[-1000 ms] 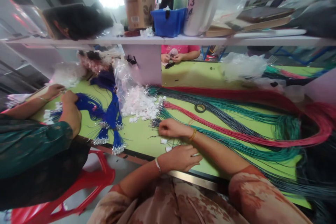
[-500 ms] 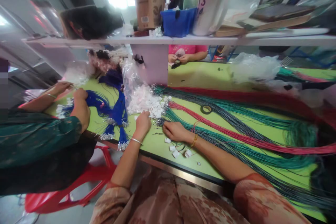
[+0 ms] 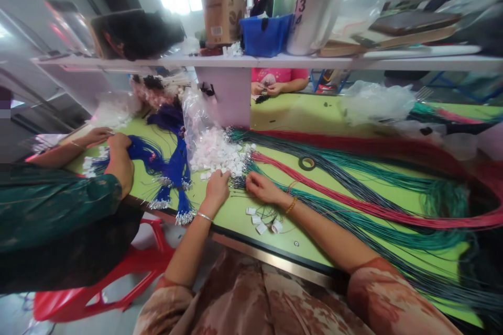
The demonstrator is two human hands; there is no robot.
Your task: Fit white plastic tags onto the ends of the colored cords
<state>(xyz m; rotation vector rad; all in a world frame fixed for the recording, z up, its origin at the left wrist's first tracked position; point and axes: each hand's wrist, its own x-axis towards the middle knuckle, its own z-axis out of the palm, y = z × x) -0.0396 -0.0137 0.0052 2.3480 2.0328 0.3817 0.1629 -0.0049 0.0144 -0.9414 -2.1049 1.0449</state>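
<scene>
My left hand (image 3: 218, 188) is closed in a pinch at the near edge of a heap of small white plastic connectors (image 3: 218, 149). What its fingertips hold is too small to make out. A little to the right, my right hand (image 3: 262, 188) has its fingers curled together beside the dark wire ends (image 3: 238, 183). Anything in its grip is hidden. From under and behind the right forearm run bundles of green wires (image 3: 353, 225) and red wires (image 3: 334, 193). Closer to me lie several white connectors (image 3: 261, 228) with thin wires attached.
A black tape roll (image 3: 307, 163) lies among the wires. Bundles of blue wires (image 3: 173, 172) are to the left, near a co-worker's hands (image 3: 118, 141). A shelf (image 3: 157, 62) carrying a blue bin (image 3: 265, 35) crosses above the table. Another person's hands (image 3: 271, 88) show beyond it.
My left hand has shifted slightly right and its fingers have turned up. My right hand's fingers have lifted a little and curled more. The co-worker's hands at left have moved slightly.
</scene>
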